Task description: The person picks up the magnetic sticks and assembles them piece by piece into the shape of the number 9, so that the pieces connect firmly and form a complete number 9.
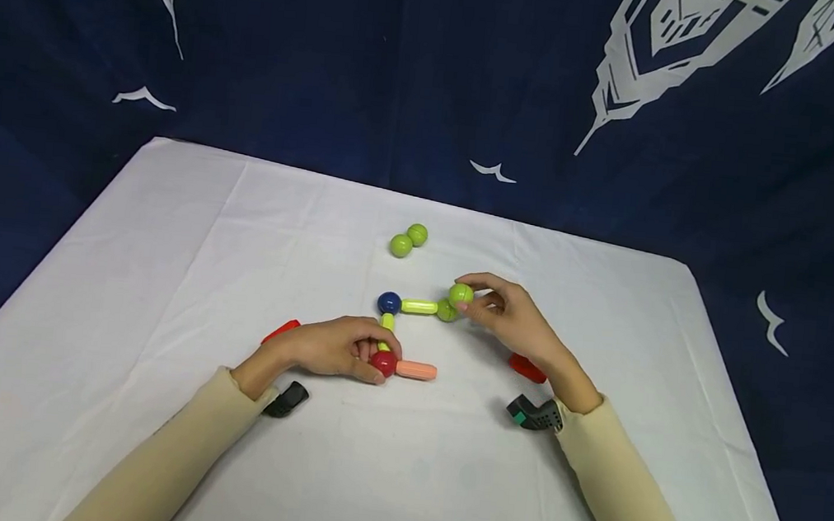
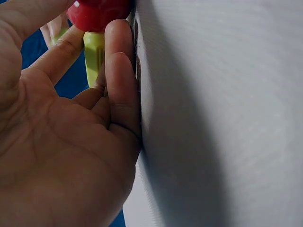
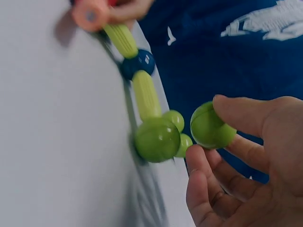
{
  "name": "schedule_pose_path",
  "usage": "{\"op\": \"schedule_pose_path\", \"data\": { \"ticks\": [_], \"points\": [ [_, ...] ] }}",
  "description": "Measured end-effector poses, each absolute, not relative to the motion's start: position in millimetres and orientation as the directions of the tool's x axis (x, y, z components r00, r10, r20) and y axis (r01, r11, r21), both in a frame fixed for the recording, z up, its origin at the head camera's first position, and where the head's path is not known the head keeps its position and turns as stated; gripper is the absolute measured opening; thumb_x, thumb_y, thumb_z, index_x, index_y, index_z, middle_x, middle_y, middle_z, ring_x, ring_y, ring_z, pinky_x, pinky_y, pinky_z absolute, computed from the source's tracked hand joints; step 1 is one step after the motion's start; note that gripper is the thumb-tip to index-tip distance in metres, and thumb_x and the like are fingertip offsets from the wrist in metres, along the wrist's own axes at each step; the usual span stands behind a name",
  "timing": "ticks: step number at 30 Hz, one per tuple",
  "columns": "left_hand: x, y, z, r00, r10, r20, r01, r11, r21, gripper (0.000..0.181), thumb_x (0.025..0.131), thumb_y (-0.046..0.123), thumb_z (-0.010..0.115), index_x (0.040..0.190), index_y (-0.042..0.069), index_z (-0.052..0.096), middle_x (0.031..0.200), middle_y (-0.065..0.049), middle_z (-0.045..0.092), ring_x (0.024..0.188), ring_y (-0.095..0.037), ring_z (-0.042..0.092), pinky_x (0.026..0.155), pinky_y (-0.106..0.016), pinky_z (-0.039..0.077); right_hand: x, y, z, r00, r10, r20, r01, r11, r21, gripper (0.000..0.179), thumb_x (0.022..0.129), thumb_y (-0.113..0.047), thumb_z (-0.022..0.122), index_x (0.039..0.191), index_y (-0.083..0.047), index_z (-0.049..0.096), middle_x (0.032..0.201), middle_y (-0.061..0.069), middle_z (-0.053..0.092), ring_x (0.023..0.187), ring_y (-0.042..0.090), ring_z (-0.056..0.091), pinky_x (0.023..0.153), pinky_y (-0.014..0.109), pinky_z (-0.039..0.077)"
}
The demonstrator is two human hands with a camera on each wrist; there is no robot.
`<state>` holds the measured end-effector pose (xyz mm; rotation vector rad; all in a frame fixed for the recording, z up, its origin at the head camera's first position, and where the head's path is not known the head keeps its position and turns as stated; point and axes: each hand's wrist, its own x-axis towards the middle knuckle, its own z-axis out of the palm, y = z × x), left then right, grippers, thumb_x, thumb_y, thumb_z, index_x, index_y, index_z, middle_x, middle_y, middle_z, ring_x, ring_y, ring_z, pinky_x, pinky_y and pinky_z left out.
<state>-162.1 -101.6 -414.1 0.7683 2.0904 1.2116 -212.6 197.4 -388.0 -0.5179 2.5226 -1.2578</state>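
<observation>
In the head view, my left hand (image 1: 335, 344) grips the red ball (image 1: 382, 363) of a ball-and-stick toy assembly lying on the white table. A salmon stick (image 1: 416, 370) juts right from that ball. One yellow-green stick (image 1: 386, 330), partly behind fingers, links it to a dark blue ball (image 1: 389, 303). Another yellow-green stick (image 1: 419, 306) runs from the blue ball to a green ball (image 3: 157, 140). Between thumb and fingers, my right hand (image 1: 519, 323) pinches a separate green ball (image 3: 208, 128). A gap shows between these two green balls in the right wrist view.
Two loose green balls (image 1: 401, 246) lie side by side farther back. Red pieces show beside the left wrist (image 1: 282, 330) and under the right wrist (image 1: 528, 368), both partly hidden. White cloth covers the table (image 1: 301, 225); a dark blue printed curtain (image 1: 314, 78) hangs behind.
</observation>
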Motion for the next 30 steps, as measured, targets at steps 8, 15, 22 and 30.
{"op": "schedule_pose_path", "data": {
  "ticks": [8, 15, 22, 30],
  "points": [
    [-162, -102, -413, -0.651, 0.734, -0.192, 0.187, 0.400, 0.897, 0.030, 0.089, 0.017, 0.077, 0.117, 0.018, 0.068, 0.104, -0.004, 0.058, 0.084, -0.015, 0.055, 0.075, -0.024, 0.046, -175, 206, -388, -0.832, -0.554, 0.015, -0.400, 0.581, -0.709, 0.036, 0.088, -0.020, 0.079, 0.122, -0.015, 0.069, 0.095, -0.002, 0.067, 0.083, 0.013, 0.061, 0.078, 0.028, 0.053],
    [-163, -101, -412, -0.654, 0.734, -0.182, 0.190, 0.393, 0.900, 0.029, 0.088, 0.017, 0.078, 0.116, 0.018, 0.069, 0.102, -0.004, 0.057, 0.085, -0.015, 0.053, 0.075, -0.024, 0.046, -168, 208, -388, -0.733, -0.677, -0.067, -0.475, 0.580, -0.662, 0.036, 0.085, -0.017, 0.082, 0.118, -0.013, 0.069, 0.102, -0.006, 0.069, 0.083, 0.011, 0.062, 0.079, 0.033, 0.054],
    [-163, -99, -412, -0.655, 0.730, -0.193, 0.191, 0.407, 0.894, 0.030, 0.088, 0.017, 0.078, 0.116, 0.018, 0.069, 0.102, -0.003, 0.058, 0.085, -0.015, 0.054, 0.074, -0.024, 0.046, -168, 207, -390, -0.683, -0.714, -0.153, -0.459, 0.582, -0.671, 0.035, 0.087, -0.024, 0.080, 0.117, -0.013, 0.067, 0.104, -0.007, 0.068, 0.088, 0.009, 0.063, 0.083, 0.031, 0.054],
    [-163, -99, -413, -0.658, 0.728, -0.192, 0.196, 0.411, 0.890, 0.031, 0.088, 0.018, 0.079, 0.116, 0.018, 0.068, 0.101, -0.004, 0.058, 0.084, -0.015, 0.054, 0.074, -0.025, 0.046, -166, 205, -388, -0.664, -0.728, -0.170, -0.458, 0.576, -0.677, 0.032, 0.088, -0.025, 0.079, 0.116, -0.015, 0.067, 0.105, -0.007, 0.068, 0.087, 0.007, 0.064, 0.085, 0.033, 0.055]
  ]
}}
